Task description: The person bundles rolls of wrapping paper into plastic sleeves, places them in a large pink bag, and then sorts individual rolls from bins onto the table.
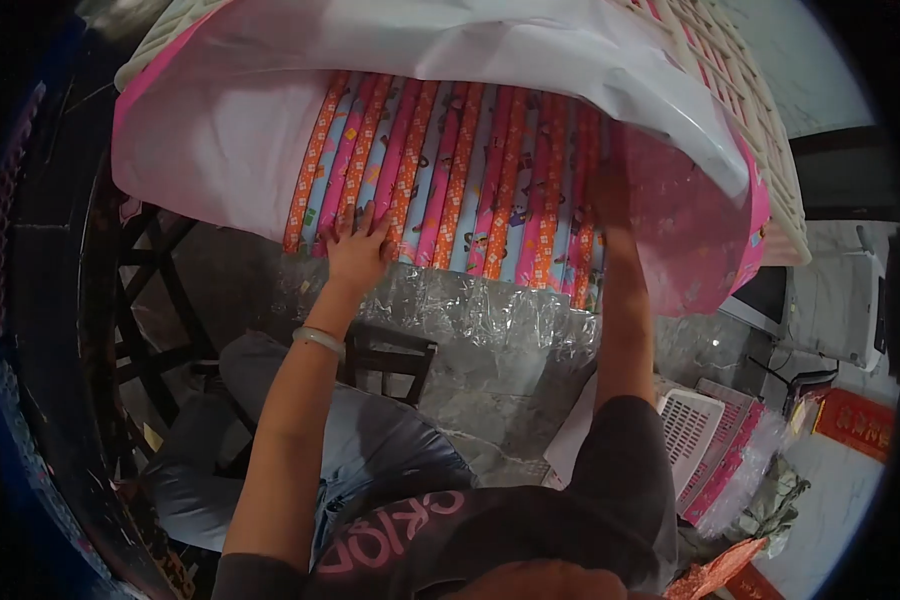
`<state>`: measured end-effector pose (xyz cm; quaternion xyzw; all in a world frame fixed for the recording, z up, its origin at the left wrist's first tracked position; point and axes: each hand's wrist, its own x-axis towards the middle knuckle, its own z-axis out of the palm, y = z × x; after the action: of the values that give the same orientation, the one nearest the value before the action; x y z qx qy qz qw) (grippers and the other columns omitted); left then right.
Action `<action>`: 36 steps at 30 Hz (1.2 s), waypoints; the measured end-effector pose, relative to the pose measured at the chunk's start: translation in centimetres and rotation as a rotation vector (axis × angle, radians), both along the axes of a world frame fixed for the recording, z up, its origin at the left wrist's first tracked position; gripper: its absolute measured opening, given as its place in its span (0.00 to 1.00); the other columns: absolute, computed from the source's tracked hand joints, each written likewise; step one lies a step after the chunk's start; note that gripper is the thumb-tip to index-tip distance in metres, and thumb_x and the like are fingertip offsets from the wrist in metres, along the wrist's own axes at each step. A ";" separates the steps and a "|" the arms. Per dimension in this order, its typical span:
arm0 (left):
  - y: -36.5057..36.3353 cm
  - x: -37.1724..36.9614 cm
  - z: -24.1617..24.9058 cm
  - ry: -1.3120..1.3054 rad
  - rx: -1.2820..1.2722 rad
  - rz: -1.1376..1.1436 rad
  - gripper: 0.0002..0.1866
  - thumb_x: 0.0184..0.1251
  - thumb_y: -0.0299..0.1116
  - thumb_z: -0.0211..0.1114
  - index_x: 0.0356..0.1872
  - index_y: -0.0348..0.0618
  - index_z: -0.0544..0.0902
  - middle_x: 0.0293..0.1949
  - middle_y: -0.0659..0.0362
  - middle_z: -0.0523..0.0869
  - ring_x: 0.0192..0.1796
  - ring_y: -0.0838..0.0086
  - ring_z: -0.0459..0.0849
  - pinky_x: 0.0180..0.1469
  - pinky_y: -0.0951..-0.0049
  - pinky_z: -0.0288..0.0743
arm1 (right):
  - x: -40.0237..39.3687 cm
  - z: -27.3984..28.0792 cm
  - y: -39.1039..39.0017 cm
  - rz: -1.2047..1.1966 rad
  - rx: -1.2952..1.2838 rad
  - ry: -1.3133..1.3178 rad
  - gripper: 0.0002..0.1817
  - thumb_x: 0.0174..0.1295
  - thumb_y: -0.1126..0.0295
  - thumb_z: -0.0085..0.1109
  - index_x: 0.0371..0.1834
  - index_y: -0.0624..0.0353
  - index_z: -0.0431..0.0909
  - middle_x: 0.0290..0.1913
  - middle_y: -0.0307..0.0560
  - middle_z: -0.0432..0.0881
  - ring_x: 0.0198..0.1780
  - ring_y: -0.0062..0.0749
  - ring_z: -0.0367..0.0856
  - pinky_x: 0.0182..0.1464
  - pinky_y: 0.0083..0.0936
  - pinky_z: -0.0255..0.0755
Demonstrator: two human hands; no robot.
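A row of slim patterned paper rolls (463, 180), orange, pink and light blue, lies side by side, with crinkled clear plastic (500, 312) hanging from their near ends. They rest in the mouth of a large sheet (210, 150), white on one face and pink on the other. My left hand (360, 248), with a pale bangle on its wrist, lies with fingers spread on the near ends of the left-hand rolls. My right hand (612, 195) is at the right side of the row, touching or just beside the last rolls; its fingers are in shadow and hard to make out.
A cream slatted basket (770, 150) stands behind and around the sheet. Below are a dark stool (395, 365) and a white perforated basket (688, 428) on the floor. Red packets (855, 425) lie at right. A dark frame (135, 300) stands at left.
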<state>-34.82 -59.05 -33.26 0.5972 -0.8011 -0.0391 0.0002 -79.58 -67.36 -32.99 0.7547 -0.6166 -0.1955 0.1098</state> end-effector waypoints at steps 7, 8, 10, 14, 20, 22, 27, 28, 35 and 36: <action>-0.2 0.0 -0.2 0.005 0.078 0.006 0.26 0.65 0.49 0.49 0.65 0.62 0.65 0.70 0.62 0.57 0.72 0.55 0.49 0.62 0.30 0.47 | 7.0 -3.5 22.3 -0.619 -0.937 -1.737 0.21 0.68 0.69 0.40 0.61 0.68 0.64 0.64 0.54 0.65 0.65 0.40 0.63 0.67 0.31 0.54; -0.2 -0.1 0.2 -0.009 0.102 0.002 0.26 0.65 0.49 0.49 0.65 0.62 0.64 0.70 0.62 0.56 0.72 0.55 0.49 0.62 0.31 0.47 | 7.5 -4.4 24.6 -0.691 -1.005 -1.692 0.21 0.70 0.67 0.38 0.63 0.67 0.62 0.64 0.53 0.64 0.66 0.39 0.62 0.67 0.31 0.53; -0.4 -0.1 0.5 -0.034 0.132 -0.002 0.26 0.66 0.49 0.49 0.65 0.62 0.64 0.70 0.62 0.55 0.72 0.55 0.50 0.62 0.32 0.48 | 8.5 -4.6 26.0 -0.872 -1.076 -1.844 0.24 0.71 0.64 0.35 0.66 0.66 0.57 0.67 0.51 0.60 0.69 0.36 0.57 0.70 0.31 0.47; -0.3 -0.1 0.4 -0.055 0.100 -0.023 0.26 0.66 0.49 0.49 0.65 0.62 0.63 0.70 0.62 0.56 0.72 0.56 0.50 0.62 0.31 0.49 | 7.2 -6.2 23.2 -1.111 -1.160 -2.368 0.29 0.70 0.56 0.31 0.69 0.62 0.53 0.70 0.46 0.55 0.72 0.32 0.48 0.72 0.30 0.36; -0.3 0.1 -0.1 0.004 0.105 -0.001 0.26 0.66 0.49 0.48 0.65 0.63 0.63 0.70 0.62 0.56 0.72 0.56 0.48 0.61 0.29 0.47 | 7.4 -5.6 18.4 -1.404 -1.379 -2.460 0.30 0.61 0.45 0.34 0.57 0.53 0.68 0.56 0.47 0.70 0.59 0.48 0.69 0.56 0.50 0.67; -0.3 0.1 -0.4 0.022 0.091 0.017 0.26 0.65 0.49 0.48 0.65 0.63 0.63 0.70 0.62 0.56 0.72 0.56 0.47 0.61 0.29 0.46 | 6.6 -6.4 16.4 -1.343 -1.455 -2.660 0.30 0.60 0.45 0.35 0.57 0.54 0.68 0.56 0.48 0.70 0.58 0.49 0.70 0.55 0.52 0.68; 0.0 0.2 -0.7 0.000 0.054 0.007 0.26 0.65 0.49 0.49 0.66 0.66 0.62 0.70 0.63 0.56 0.72 0.57 0.49 0.62 0.28 0.45 | 5.3 -8.2 14.9 -0.928 -1.364 -2.863 0.30 0.59 0.48 0.37 0.57 0.55 0.69 0.56 0.50 0.72 0.56 0.51 0.72 0.54 0.56 0.70; 0.1 0.1 -0.7 0.011 0.051 0.014 0.27 0.65 0.49 0.48 0.66 0.68 0.62 0.70 0.63 0.56 0.72 0.58 0.50 0.62 0.28 0.44 | 6.6 -5.7 14.8 -0.972 -1.320 -2.887 0.30 0.58 0.49 0.37 0.58 0.55 0.69 0.56 0.50 0.72 0.56 0.51 0.72 0.54 0.56 0.70; 0.1 -0.4 0.7 0.024 0.129 0.054 0.25 0.65 0.49 0.47 0.65 0.66 0.64 0.70 0.63 0.55 0.73 0.59 0.46 0.63 0.30 0.42 | 7.2 -4.1 14.7 -1.147 -1.195 -2.762 0.29 0.57 0.48 0.38 0.55 0.55 0.70 0.52 0.49 0.75 0.51 0.49 0.75 0.51 0.56 0.71; 0.1 -0.5 0.8 0.025 0.132 0.051 0.25 0.65 0.49 0.47 0.65 0.66 0.65 0.71 0.63 0.55 0.73 0.59 0.45 0.64 0.30 0.41 | 7.7 -3.1 15.0 -1.272 -1.171 -2.737 0.29 0.58 0.48 0.38 0.55 0.55 0.70 0.52 0.49 0.75 0.51 0.49 0.75 0.50 0.56 0.71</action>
<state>-35.27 -58.91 -32.48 0.6158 -0.7812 -0.0991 -0.0279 -71.85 -52.36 -36.04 0.1526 0.4302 -0.8263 0.3299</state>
